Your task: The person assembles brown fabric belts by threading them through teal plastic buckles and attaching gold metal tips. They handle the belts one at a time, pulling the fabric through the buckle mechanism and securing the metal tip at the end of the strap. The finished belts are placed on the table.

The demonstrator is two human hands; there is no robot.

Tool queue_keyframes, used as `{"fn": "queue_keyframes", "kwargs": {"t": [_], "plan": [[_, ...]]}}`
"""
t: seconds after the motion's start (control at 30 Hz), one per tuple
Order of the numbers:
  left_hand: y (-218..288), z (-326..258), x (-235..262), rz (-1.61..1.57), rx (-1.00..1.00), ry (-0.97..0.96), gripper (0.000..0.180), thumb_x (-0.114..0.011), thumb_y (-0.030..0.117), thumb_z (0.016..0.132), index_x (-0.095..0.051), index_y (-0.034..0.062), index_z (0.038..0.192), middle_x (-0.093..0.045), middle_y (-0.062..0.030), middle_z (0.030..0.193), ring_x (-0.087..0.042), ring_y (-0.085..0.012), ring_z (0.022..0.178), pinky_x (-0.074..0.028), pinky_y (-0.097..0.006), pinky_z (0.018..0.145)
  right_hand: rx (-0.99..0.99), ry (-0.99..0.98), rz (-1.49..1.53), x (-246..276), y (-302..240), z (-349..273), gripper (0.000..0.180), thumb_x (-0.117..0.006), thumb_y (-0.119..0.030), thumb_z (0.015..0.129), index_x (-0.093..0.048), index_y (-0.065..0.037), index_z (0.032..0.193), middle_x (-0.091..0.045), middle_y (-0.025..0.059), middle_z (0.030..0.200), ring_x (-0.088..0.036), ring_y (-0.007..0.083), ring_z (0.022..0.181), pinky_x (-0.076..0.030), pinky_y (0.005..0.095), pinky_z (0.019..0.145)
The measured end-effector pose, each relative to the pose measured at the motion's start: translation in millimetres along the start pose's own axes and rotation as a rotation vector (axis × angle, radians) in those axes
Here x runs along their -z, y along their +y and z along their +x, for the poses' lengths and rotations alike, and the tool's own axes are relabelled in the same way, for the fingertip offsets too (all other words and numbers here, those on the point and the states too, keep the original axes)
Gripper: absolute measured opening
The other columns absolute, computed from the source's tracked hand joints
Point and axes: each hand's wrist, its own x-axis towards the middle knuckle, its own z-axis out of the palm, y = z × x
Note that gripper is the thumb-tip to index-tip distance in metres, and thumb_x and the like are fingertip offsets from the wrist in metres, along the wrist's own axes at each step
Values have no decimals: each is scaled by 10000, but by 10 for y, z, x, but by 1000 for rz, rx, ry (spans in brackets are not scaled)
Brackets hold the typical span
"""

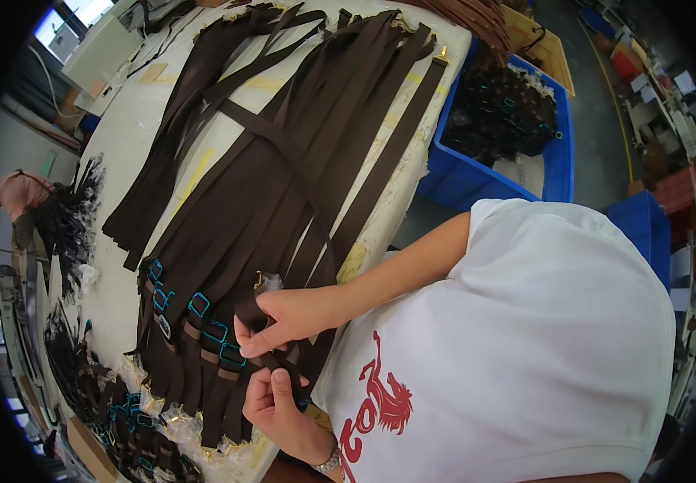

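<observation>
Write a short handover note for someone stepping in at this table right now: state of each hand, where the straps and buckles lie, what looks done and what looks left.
Left hand: pinching the lower end of a dark brown strap at the table's near edge.
Right hand: gripping the same strap just above, near a wrapped metal fitting.
Straps: a big fan of brown straps lies across the white table.
Looks done: the row beside the hands already carries teal-wrapped buckles.
Looks left: the held strap; I cannot tell how many others lack buckles.
Blue bin beyond the table holds more dark parts.
</observation>
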Motion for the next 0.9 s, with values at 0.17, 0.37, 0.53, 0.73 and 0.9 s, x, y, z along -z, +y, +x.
{"fn": "queue_keyframes", "kwargs": {"t": [0.17,0.37,0.53,0.73,0.9], "plan": [[-16,38,-88,109,14,-84,240,-677,142,1027,-643,-49,885,-623,-29,763,-523,-95,642,-415,-239,634,-28,-127,482,-55,128,98,474,-496,-483,1109,-655,-66,947,-686,44,990,-580,131,867,-483,297,781],[-90,112,-238,34,-137,147,232,-694,143,1015,-733,-58,1124,-669,-36,850,-568,-91,678,-458,-241,626,-107,-81,458,-275,44,-101,560,-451,-562,1105,-632,-84,877,-726,90,1179,-598,126,858,-443,283,603],[-45,120,-145,168,-196,51,291,-677,70,1008,-714,-78,1256,-726,-63,889,-643,-104,710,-527,-256,653,-142,-110,457,-207,117,-101,575,-418,-613,1106,-637,-111,932,-712,14,1185,-584,81,928,-446,246,707],[-138,107,21,823,-598,57,90,-707,-1,951,-687,-73,901,-673,-163,697,-635,-327,587,-590,-367,745,-136,-103,470,-253,275,-68,579,-492,-611,1084,-668,-69,977,-707,56,1143,-591,136,1021,-488,336,939],[-392,261,65,870,-740,257,115,-656,28,992,-710,-73,982,-690,-174,736,-618,-287,570,-519,-368,613,-209,66,312,-435,119,-204,673,-502,-670,1056,-640,-12,1027,-652,57,1084,-559,136,1081,-441,300,1015]]}}
